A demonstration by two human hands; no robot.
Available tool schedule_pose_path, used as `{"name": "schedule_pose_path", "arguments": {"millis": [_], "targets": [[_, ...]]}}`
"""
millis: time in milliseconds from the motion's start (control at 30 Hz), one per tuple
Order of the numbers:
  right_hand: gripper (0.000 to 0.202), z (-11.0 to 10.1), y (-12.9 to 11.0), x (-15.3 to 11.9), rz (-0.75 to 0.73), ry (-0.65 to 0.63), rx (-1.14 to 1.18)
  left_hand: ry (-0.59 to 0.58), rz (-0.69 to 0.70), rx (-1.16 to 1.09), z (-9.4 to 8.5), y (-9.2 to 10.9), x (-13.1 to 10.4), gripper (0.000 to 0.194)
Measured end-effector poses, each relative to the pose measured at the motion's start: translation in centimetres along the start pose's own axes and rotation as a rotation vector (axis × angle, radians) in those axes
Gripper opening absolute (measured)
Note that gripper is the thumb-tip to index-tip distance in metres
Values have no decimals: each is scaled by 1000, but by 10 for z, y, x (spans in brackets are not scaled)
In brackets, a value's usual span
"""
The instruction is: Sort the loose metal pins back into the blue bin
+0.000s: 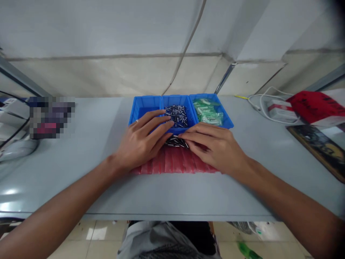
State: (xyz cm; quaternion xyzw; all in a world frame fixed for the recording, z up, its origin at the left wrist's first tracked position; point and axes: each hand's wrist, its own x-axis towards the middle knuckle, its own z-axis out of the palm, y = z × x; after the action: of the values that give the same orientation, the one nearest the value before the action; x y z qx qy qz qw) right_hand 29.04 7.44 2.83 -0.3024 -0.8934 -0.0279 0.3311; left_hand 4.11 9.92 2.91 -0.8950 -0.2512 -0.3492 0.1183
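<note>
My left hand (145, 138) reaches over the front of the blue bins with its fingers stretched out and apart. Its fingertips are over the middle bin's front edge and beside a loose pile of thin metal pins (176, 141). My right hand (212, 144) is at the pile's right side, thumb and fingers pinched together; anything between them is too small to make out. Beneath both hands lies a ridged pink plastic sheet (172, 162), partly covered by them. More short metal pins (176, 115) fill the middle blue bin (175, 98).
The left blue bin (147, 100) shows a bare bottom; the right blue bin (226, 120) holds green plastic packets (207, 111). A phone-like dark slab (320, 147), a red bag (315, 106) and a white cable lie at right. A computer mouse (20, 149) sits at far left.
</note>
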Motion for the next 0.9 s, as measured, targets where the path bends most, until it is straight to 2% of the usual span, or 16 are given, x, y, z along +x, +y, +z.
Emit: {"name": "schedule_pose_path", "arguments": {"millis": [133,367,467,567,667,800,900], "targets": [[21,-6,-7,4,33,70,53,23,104,-24,-2,8,0,27],[18,-10,-21,9,267,141,379,26,138,-6,-10,12,0,19],[19,-11,-22,9,367,179,483,37,129,29,-14,12,2,13],[20,-10,-22,8,435,214,535,94,89,56,-15,12,4,8],[15,-10,-23,8,518,200,598,131,73,68,-15,12,6,7],[8,-11,-25,10,658,220,675,117,41,-4,-13,13,7,6],[5,-14,-26,13,681,234,736,99,5,-59,-11,13,6,12]]}}
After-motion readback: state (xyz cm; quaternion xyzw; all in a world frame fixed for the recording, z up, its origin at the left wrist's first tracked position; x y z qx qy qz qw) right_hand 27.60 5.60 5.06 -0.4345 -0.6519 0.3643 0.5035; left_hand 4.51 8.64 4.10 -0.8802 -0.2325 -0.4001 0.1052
